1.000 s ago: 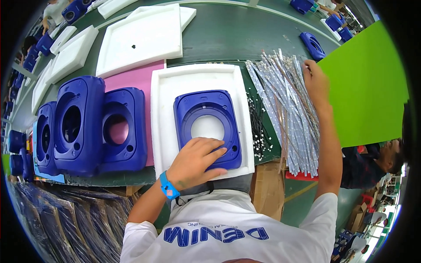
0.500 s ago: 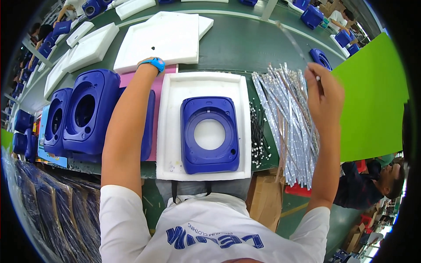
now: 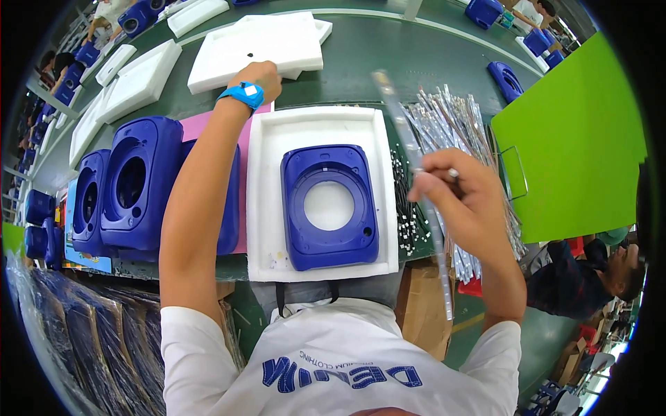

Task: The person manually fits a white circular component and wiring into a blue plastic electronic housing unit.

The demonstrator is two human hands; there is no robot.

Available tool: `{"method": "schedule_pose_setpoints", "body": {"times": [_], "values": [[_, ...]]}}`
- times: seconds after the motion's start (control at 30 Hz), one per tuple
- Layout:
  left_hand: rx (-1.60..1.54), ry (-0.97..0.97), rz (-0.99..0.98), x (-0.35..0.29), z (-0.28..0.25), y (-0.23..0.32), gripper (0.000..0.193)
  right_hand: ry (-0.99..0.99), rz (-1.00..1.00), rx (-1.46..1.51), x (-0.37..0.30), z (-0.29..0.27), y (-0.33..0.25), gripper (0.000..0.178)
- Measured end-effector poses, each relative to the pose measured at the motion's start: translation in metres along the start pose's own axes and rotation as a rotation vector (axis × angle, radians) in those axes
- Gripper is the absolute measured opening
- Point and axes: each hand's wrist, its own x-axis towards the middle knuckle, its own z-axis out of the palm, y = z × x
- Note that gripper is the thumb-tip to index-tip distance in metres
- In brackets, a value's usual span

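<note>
A long, pale LED light strip (image 3: pixel 436 239) hangs across my right hand (image 3: pixel 461 201), pinched between thumb and fingers. It slants from above the strip bundle down past the table edge, and its upper end is blurred. Right in front of me, a blue plastic speaker housing (image 3: pixel 298 222) with a large round opening lies flat in a white foam tray (image 3: pixel 265 229). My left hand (image 3: pixel 262 78), a blue watch on its wrist, is closed at the near edge of a stacked white foam slab (image 3: pixel 229 59). Its fingertips are hidden, so what they grip cannot be made out.
Several more blue housings (image 3: pixel 114 215) stand at left beside a pink sheet (image 3: pixel 198 125). A pile of LED strips (image 3: pixel 454 118) and short black cables (image 3: pixel 409 222) lie right of the tray. A green board (image 3: pixel 576 152) rises further right. Other people work across the bench.
My right hand has come down and left, bringing the LED strip nearer the tray. The foam slab has shifted slightly away and to the right, and my left hand has moved with it.
</note>
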Motion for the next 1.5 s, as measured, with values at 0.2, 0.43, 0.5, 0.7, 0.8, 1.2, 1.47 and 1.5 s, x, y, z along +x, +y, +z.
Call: {"method": "schedule_pose_setpoints", "body": {"times": [0.2, 0.43, 0.5, 0.7, 0.8, 1.2, 1.47, 1.5], "values": [[-1.867, 0.031, 0.146, -0.122, -0.053, 0.107, 0.047, -0.064, 0.219, 0.529, 0.024, 0.067, 0.031, 0.012], [-1.542, 0.362, 0.152, -0.173, -0.073, 0.079, 0.04, -0.158, 0.066, 0.335, 0.014, 0.125, 0.036, 0.017], [-1.319, 0.337, 0.111, -0.186, -0.083, 0.058, 0.036, -0.116, 0.043, 0.421, 0.008, 0.125, 0.066, 0.026], [-1.376, -0.33, -0.15, -0.252, -0.027, 0.059, 0.025, -0.278, 0.316, 0.622, -0.019, 0.114, 0.062, 0.039], [-1.406, -0.212, -0.071, -0.262, -0.006, 0.073, 0.025, -0.486, 0.358, 0.57, -0.02, 0.113, 0.06, 0.04], [-1.366, -0.164, -0.103, -0.259, 0.023, 0.081, 0.013, -0.108, 0.007, 0.127, -0.026, 0.139, 0.065, 0.012], [-1.54, -0.206, -0.012, -0.257, 0.033, 0.071, 0.025, -0.062, 0.141, 0.338, -0.024, 0.139, 0.072, 0.012], [-1.53, -0.192, 0.047, -0.258, 0.035, 0.07, 0.03, -0.065, 0.145, 0.341, -0.024, 0.139, 0.073, 0.012]]}}
